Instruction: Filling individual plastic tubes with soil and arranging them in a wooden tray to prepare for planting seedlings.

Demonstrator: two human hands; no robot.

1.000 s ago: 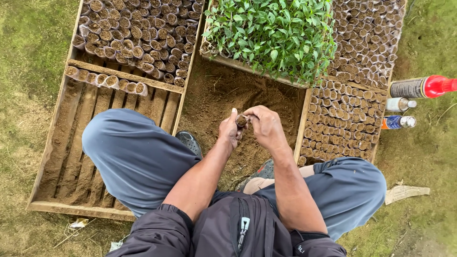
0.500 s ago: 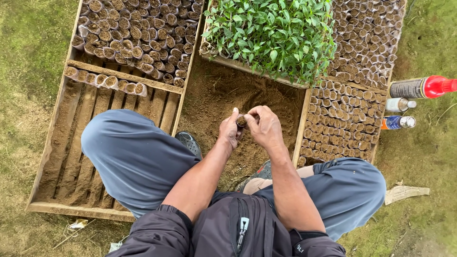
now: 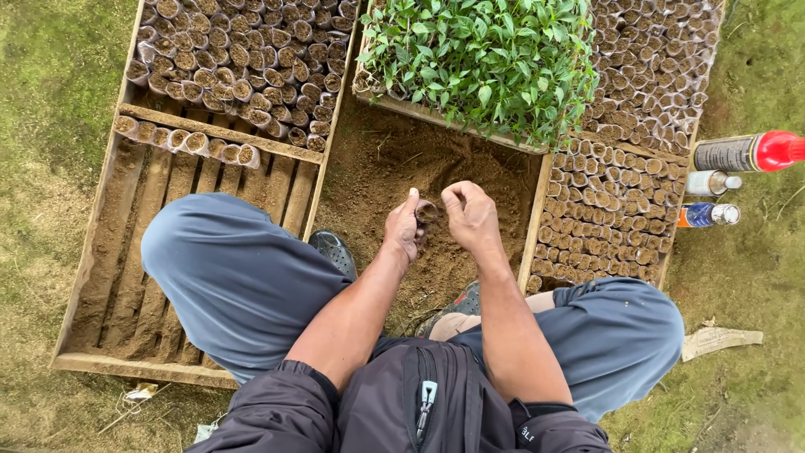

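My left hand [image 3: 406,228] grips a small seedling pot [image 3: 426,211] filled with soil, held upright over a heap of loose brown soil [image 3: 419,168]. My right hand [image 3: 471,216] is right beside it, fingers curled at the pot's rim and touching it. Both hands hover between my knees, in grey trousers. A wooden tray [image 3: 134,277] with a few filled pots [image 3: 186,139] lies at my left. More filled pots [image 3: 616,210] stand packed in rows at my right.
A tray of green seedlings [image 3: 486,59] stands beyond the soil heap. Many filled pots [image 3: 243,59] crowd the far-left tray. A red-capped spray can [image 3: 746,153] and two small bottles [image 3: 708,198] lie on the grass at right. A black bag [image 3: 419,403] hangs at my chest.
Both hands have stayed over the soil heap with the pot between them; the fingers of the right hand have shifted slightly at the pot's rim.
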